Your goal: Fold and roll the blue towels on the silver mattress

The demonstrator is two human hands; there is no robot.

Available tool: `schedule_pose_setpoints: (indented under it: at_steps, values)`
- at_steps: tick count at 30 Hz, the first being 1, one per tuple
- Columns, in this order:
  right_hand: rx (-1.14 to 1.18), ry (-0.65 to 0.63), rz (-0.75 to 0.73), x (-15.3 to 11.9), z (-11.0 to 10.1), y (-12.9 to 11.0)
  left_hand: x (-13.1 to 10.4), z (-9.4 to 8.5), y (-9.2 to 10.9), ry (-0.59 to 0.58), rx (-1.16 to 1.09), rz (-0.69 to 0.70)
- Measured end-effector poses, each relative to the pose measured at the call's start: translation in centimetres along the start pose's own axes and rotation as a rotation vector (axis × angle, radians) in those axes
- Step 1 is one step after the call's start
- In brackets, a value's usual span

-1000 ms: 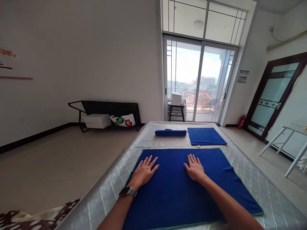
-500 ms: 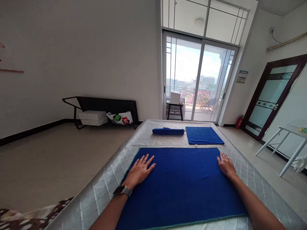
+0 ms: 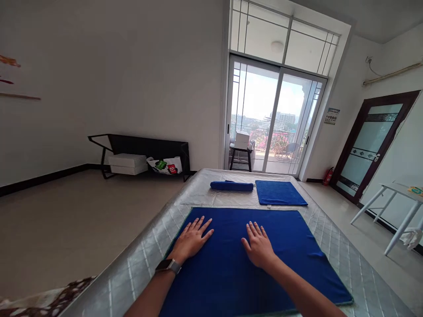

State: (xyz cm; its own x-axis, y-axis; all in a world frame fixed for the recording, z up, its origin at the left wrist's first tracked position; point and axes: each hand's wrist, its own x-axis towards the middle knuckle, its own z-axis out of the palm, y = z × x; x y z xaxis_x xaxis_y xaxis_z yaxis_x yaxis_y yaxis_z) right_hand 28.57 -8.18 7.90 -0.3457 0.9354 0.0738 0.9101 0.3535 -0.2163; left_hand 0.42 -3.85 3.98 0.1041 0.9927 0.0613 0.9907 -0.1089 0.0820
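A large blue cloth (image 3: 228,259) with a green edge lies spread on the silver quilted surface (image 3: 357,264). My left hand (image 3: 192,237) rests on its upper left part, fingers spread, a watch on the wrist. Near the cloth's middle, my right hand (image 3: 259,246) lies with fingers extended, holding nothing. Small wrinkles show in the cloth to the right of it. Beyond the big cloth are a rolled blue cloth (image 3: 231,186) and, to its right, a flat blue cloth (image 3: 280,193).
A black rack (image 3: 148,145) with white boxes (image 3: 128,164) and a printed bag (image 3: 165,165) stands by the left wall. At the right are a white table (image 3: 399,193) and a red extinguisher (image 3: 328,176). Patterned fabric (image 3: 49,299) shows at the lower left.
My right hand has moved left from the cloth's right edge to near its middle. My left hand stays in place. The view has tilted up slightly.
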Motion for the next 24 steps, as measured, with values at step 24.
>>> schedule_pose_setpoints:
  at_steps: [24]
  values:
    - [-0.233,-0.072,0.585,-5.3,-4.1,18.4,-0.2,0.3,-0.4,0.024,-0.012,-0.018]
